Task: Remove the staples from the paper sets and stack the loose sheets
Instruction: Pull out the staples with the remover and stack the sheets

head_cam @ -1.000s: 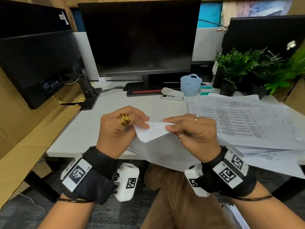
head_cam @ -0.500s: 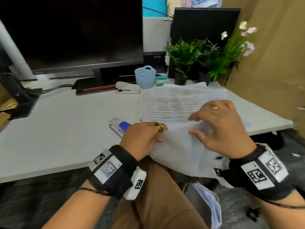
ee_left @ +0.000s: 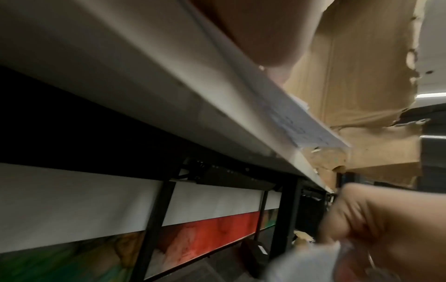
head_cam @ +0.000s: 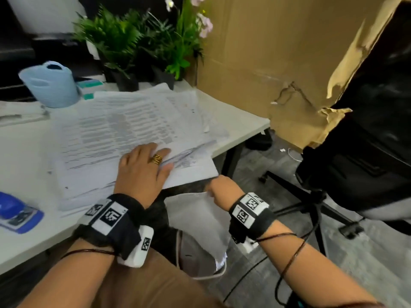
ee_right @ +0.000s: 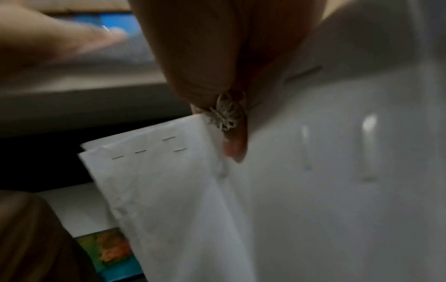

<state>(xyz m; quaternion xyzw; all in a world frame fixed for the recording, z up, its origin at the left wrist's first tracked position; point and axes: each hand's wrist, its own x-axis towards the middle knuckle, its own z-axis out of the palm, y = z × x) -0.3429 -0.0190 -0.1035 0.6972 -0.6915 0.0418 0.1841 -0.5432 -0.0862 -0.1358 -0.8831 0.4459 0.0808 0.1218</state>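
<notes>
Pinching a stapled set (head_cam: pixel 195 221) below the desk edge (head_cam: pixel 240 138), right grip (head_cam: pixel 219 187); left grip (head_cam: pixel 142 167) flat on printed sheets (head_cam: pixel 115 130).

Bare desk (head_cam: pixel 26 152) lies left of the paper stack (head_cam: pixel 115 130); plants (head_cam: pixel 133 41) and basket (head_cam: pixel 51 85) block behind

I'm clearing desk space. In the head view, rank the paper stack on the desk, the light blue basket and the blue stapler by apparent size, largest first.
1. Paper stack, by far the largest.
2. Light blue basket.
3. Blue stapler, though the picture's left edge cuts it off and it lies nearer the camera, so its rank against the basket is unsure.
</notes>
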